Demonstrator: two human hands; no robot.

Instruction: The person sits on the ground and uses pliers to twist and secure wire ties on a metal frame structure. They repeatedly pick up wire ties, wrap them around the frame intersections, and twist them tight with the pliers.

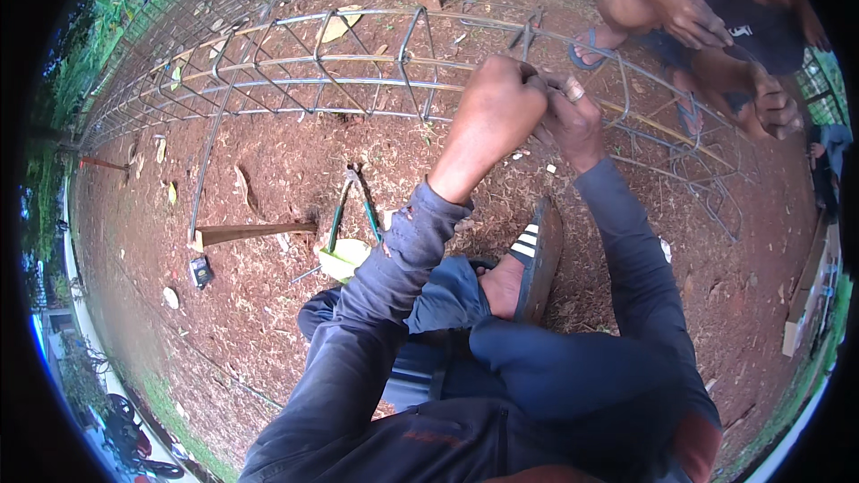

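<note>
Dark sleeves rising from the lower edge. Left hand [494,107] fisted, fingers curled tight around a rod of the rebar cage [358,63]. Right hand [573,121], ringed, touching it, fingers pinched narrow on the same rod. Pliers [351,210] lying on the red dirt [268,179] beside a green leaf [344,259].

Reddish-brown soil [268,161] covers the ground, dotted with pale yellow fallen leaves [338,27]. The grey steel rebar cage [295,80] across the far side shows rusty orange streaks. Near the middle lie green-handled pincers [351,210] beside a yellow-green leaf [344,258]. The person wears dark navy sleeves [376,304], blue trousers and a black sandal with white stripes [535,255]. A silver ring [574,91] shows on the right hand [573,121].
</note>
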